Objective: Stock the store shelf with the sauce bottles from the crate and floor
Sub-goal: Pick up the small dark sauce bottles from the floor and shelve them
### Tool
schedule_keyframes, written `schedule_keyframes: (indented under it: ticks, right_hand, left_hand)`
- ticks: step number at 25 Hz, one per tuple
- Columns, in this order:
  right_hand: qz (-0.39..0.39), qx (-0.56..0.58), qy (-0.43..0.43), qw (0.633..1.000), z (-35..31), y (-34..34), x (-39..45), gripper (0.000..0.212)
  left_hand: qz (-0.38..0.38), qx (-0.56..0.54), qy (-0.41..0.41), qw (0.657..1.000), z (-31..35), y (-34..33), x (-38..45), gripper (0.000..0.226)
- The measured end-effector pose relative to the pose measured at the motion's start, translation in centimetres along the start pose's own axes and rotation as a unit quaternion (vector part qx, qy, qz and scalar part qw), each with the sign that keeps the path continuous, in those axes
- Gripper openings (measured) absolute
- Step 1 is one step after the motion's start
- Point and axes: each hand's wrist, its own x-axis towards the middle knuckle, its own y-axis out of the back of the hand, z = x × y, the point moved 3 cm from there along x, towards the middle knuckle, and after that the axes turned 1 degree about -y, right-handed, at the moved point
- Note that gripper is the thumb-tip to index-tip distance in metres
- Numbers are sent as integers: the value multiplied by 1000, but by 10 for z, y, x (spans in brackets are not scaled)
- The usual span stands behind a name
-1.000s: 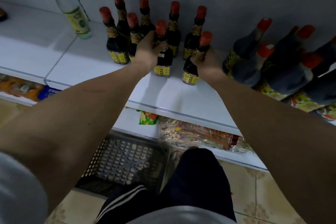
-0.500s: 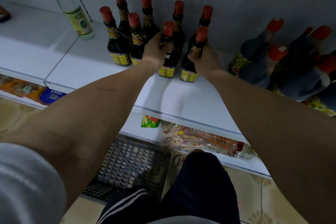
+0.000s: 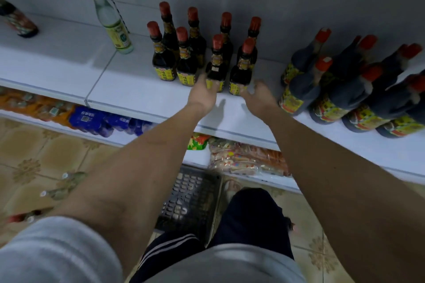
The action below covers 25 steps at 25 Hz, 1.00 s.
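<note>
Eight sauce bottles (image 3: 215,65) stood upright on the shelf (image 3: 138,92). Left hand (image 3: 202,94) and right hand (image 3: 258,96), fingers loosely spread, gripped nothing before the front pair. The crate (image 3: 190,202) sat on the floor below.

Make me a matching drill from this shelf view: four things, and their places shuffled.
Things:
1. clear bottle
2. crate
3. blue packs
4. left hand

Places:
A. floor, below the shelves
B. lower shelf, left
C. by the front sauce bottles
D. upper shelf, left of the sauce bottles

Pairs: 1-D, 2-A, 3-B, 4-C
</note>
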Motion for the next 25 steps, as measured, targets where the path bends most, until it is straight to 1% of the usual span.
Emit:
schedule_keyframes:
  ticks: [2,3,6,8,10,12,14,16,18,21,25]
  right_hand:
    - [-11,3,-12,1000,9,-6,-47,55]
    - [-11,2,-22,1000,13,-9,-73,57]
    - [-5,-33,-61,998,34,-19,-146,55]
    - [-20,-76,-82,994,52,-27,-189,50]
    - [-28,-85,-106,990,78,-38,-228,48]
    - [-32,-75,-152,985,112,-50,-262,51]
    - [-56,-84,-192,976,147,-62,-287,57]
    - [-84,-83,-225,967,185,-71,-302,63]
    - [-83,-59,-259,960,228,-77,-309,65]
    - [-96,-47,-313,944,298,-81,-306,65]
    - [-106,-33,-334,936,400,-77,-282,65]
  left_hand:
    - [-51,69,11,996,-14,-2,-45,59]
    - [-89,102,17,991,-22,-2,-67,60]
    - [-193,194,35,961,-52,-6,-120,63]
    - [-219,242,7,945,-65,-12,-151,63]
    - [-242,265,-15,934,-80,-25,-179,64]
    - [-275,279,2,920,-98,-49,-203,67]
    - [-311,315,-5,897,-115,-78,-221,65]
    - [-333,338,-12,880,-131,-112,-233,63]
    - [-348,347,-12,871,-146,-149,-246,59]
    - [-383,316,29,868,-171,-218,-259,51]
    - [-407,272,85,868,-196,-326,-259,42]
